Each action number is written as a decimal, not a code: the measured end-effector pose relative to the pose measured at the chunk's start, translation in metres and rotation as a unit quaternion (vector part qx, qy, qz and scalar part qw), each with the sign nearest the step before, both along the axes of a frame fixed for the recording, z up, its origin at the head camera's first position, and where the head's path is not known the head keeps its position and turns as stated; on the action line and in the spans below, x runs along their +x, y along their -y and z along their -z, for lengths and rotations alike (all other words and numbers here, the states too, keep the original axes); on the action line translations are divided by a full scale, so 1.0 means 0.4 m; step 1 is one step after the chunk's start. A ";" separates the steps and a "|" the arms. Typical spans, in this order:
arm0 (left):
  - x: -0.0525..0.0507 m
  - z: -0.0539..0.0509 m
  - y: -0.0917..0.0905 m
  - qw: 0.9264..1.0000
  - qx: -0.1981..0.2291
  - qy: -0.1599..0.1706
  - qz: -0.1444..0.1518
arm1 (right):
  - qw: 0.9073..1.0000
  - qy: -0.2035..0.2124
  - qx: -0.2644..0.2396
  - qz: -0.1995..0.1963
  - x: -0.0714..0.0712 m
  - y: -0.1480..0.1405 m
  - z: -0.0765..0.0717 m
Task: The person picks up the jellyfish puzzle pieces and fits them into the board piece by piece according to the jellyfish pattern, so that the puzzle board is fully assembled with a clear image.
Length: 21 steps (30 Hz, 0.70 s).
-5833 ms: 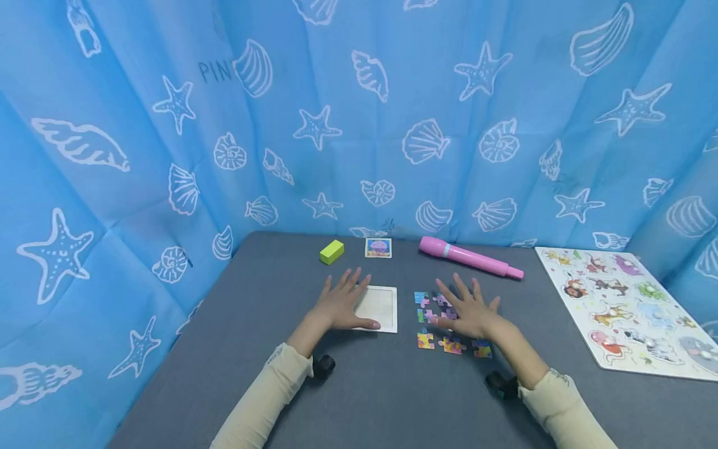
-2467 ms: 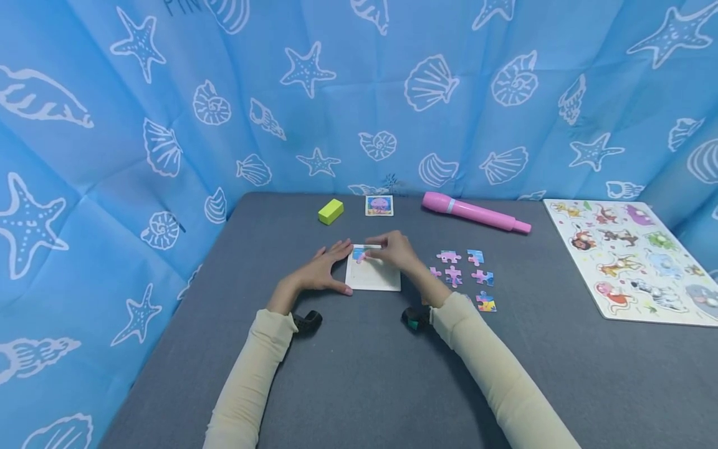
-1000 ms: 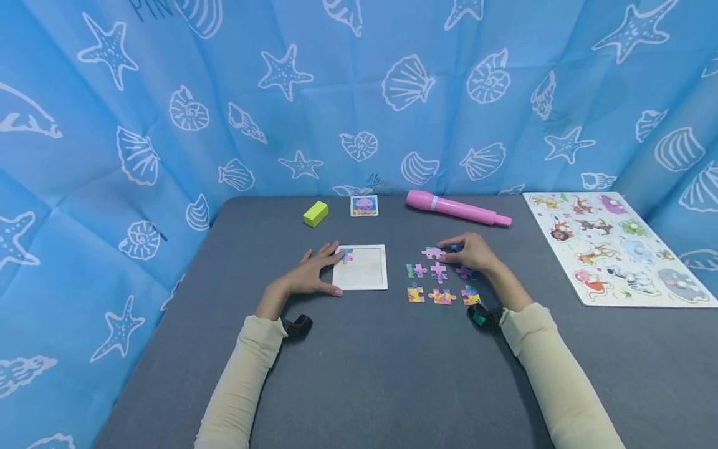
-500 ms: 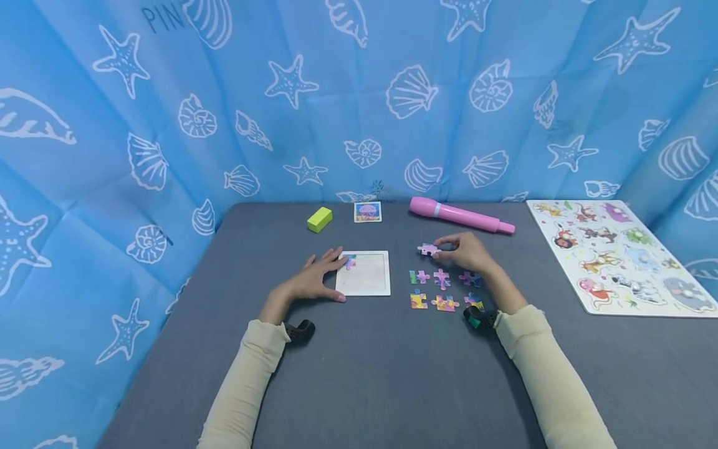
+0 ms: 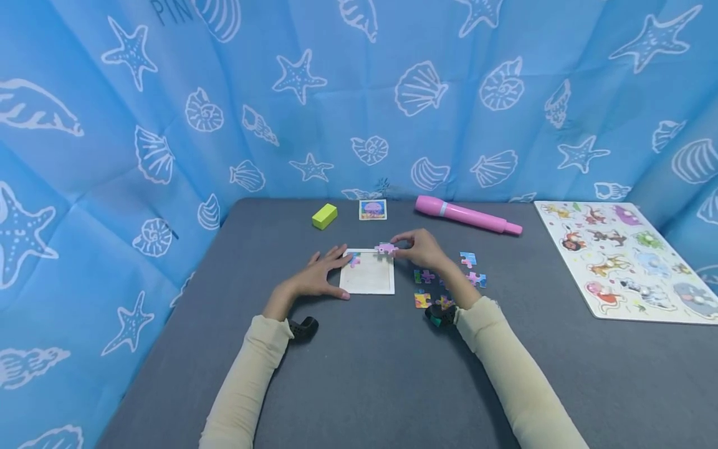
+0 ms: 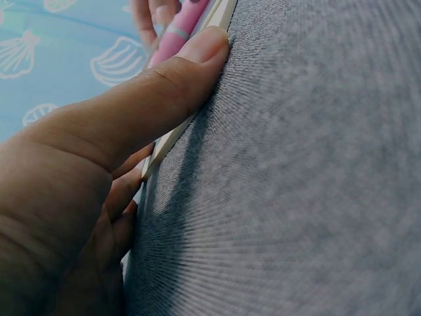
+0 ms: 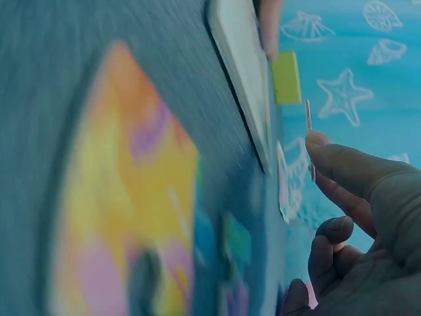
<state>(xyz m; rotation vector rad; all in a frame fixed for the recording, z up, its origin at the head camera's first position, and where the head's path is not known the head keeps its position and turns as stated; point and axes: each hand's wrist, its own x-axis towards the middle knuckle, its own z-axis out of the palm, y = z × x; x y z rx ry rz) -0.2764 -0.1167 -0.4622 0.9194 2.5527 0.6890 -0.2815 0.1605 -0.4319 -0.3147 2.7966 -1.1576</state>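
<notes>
Between thumb and fingers my right hand [image 5: 423,249] pinches a pink jigsaw puzzle piece [image 5: 386,248], held over the top right of the white puzzle tray [image 5: 367,291]. In the right wrist view that piece [image 7: 308,113] appears edge-on, clear of the tray [image 7: 240,66]. My left hand [image 5: 314,277] rests at the tray's left side, fingers extended at the upper left corner and thumb at the lower left. A blue-and-pink puzzle piece [image 5: 355,260] lies in the tray's upper left corner. Several loose pieces, such as a yellow one [image 5: 423,300], lie right of the tray, some hidden by my right arm.
Behind the tray are a yellow-green block [image 5: 325,216], a small jellyfish picture card [image 5: 373,210] and a pink microphone-shaped stick [image 5: 468,216]. An animal board [image 5: 628,262] lies at the right. A blue shell-patterned curtain [image 5: 359,93] hangs along the table's back.
My right hand picked up the pink puzzle piece from the loose ones and carried it left to the tray. Earlier, the corner piece was put into the tray. My left hand stayed at its side.
</notes>
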 end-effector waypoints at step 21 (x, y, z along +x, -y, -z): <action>-0.004 -0.002 0.001 1.000 -0.013 0.003 -0.005 | 1.000 0.013 0.017 -0.021 -0.015 0.098 0.036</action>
